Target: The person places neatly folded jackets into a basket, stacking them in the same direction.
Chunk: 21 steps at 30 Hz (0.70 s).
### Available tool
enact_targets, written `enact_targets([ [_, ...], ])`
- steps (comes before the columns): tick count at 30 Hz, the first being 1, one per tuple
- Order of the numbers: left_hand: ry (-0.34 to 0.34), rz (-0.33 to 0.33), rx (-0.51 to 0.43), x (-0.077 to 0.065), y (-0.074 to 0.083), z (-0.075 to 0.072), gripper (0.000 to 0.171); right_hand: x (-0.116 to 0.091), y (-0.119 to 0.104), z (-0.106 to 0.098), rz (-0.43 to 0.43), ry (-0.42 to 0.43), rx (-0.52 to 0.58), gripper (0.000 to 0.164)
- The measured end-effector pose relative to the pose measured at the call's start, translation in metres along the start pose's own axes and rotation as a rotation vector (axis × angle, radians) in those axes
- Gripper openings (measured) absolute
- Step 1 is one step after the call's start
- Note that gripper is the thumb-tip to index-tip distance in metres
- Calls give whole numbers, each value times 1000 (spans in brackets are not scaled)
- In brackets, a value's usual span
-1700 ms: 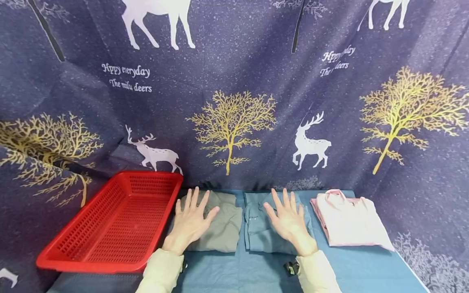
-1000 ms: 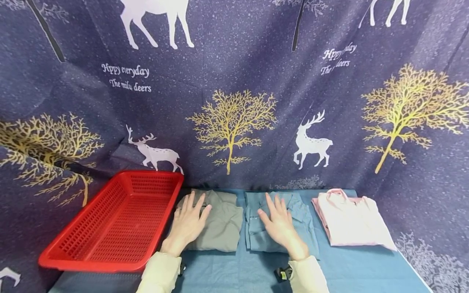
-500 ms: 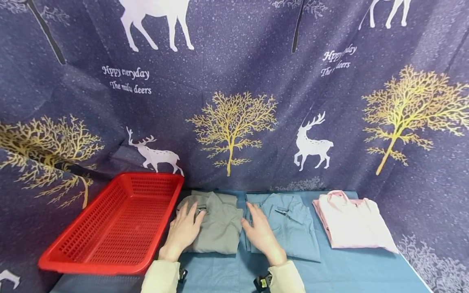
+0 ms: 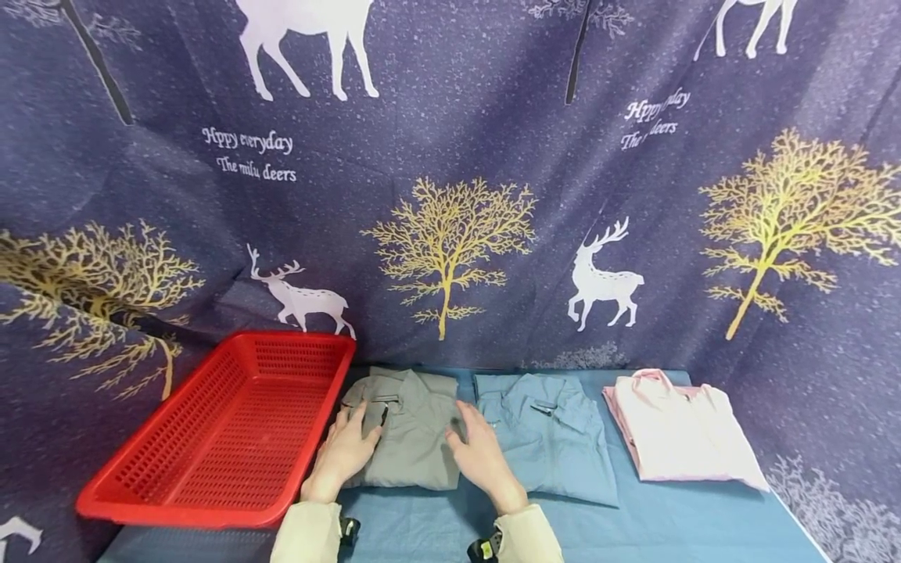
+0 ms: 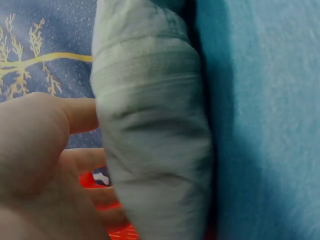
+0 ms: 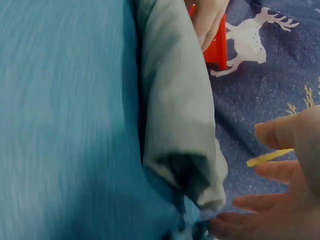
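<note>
A folded grey-green shirt with its collar at the far side lies between my two hands in the head view. My left hand rests on the shirt's left edge, fingers extended; in the left wrist view its fingertips touch the grey-green cloth. At the shirt's right edge is my right hand, fingers straight. In the right wrist view the right hand stands close beside the shirt's rolled edge, holding nothing. Just right of it lies a folded blue shirt with a collar.
A red perforated plastic basket with nothing in it stands at the left. At the right lies a folded pale pink garment. Blue cloth covers the table. A dark curtain with deer and trees hangs behind.
My right hand has moved left, from over the blue shirt to the grey-green shirt's right edge, uncovering the blue collar. The left hand has drawn slightly back and down along the grey-green shirt.
</note>
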<state>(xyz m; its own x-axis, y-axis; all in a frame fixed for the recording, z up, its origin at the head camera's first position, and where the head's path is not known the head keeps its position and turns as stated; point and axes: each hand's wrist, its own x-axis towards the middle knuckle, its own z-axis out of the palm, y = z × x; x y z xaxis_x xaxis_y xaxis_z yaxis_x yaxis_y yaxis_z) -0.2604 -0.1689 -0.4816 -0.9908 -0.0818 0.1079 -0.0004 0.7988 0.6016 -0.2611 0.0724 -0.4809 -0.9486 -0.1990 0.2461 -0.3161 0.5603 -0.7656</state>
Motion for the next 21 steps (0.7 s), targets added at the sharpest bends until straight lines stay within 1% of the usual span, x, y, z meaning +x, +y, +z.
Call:
enact_targets([
  [2,7,-6,-14,1,-4,2,62,1,-1,4,3,-4,15,53],
  [6,29,-40,-40,2,-10,5,62,4,0,12,14,-5,26,55],
  [8,45,-55,-31,1,-10,7,62,5,2,17,25,6,21,56],
  [11,68,-72,-12,1,-9,9,61,7,5,23,64,29,19,58],
  [14,91,-70,-3,1,-7,9,59,10,7,28,106,49,46,61],
  [17,95,-61,-29,4,-7,8,58,14,7,33,130,75,81,63],
  [19,85,-46,-69,6,-7,8,57,17,8,35,143,102,96,63],
  [21,68,-41,-125,9,-7,8,57,21,8,37,173,132,123,63],
])
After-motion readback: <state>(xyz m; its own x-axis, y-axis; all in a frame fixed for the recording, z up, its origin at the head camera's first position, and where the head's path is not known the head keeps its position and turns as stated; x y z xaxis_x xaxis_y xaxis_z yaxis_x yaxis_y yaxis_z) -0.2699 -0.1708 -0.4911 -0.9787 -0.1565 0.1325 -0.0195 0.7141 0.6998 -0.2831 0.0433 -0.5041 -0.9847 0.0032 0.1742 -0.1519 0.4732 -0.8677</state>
